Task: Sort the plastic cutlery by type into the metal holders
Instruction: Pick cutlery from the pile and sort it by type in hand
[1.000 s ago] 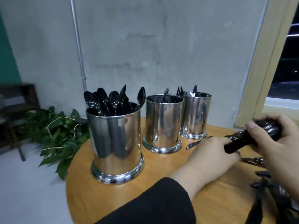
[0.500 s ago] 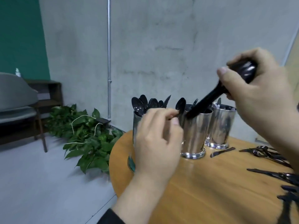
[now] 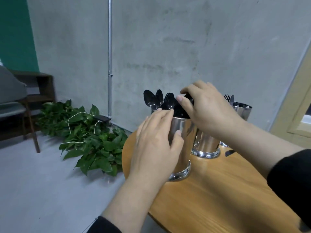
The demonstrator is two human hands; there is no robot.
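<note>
Three shiny metal holders stand in a row on the round wooden table (image 3: 210, 190). The nearest holder (image 3: 180, 132) is full of black plastic spoons (image 3: 152, 100). My left hand (image 3: 156, 145) wraps around this holder's side with fingers near the rim. My right hand (image 3: 207, 108) is right above its mouth and grips a bundle of black spoons (image 3: 182, 106) whose lower ends are inside the holder. The middle holder (image 3: 205, 145) is mostly hidden behind my right hand. The far holder (image 3: 242, 111) shows a fork (image 3: 227, 97) sticking up.
One black piece of cutlery (image 3: 229, 153) lies on the table by the far holder. Leafy green plants (image 3: 94, 137) with a white cord lie on the grey floor to the left. A chair (image 3: 13, 105) stands at the far left. A window frame (image 3: 296, 98) is on the right.
My right hand has come down from high in the air and lowered its spoons into the nearest holder. My left hand has moved onto that holder's side. The camera has turned left.
</note>
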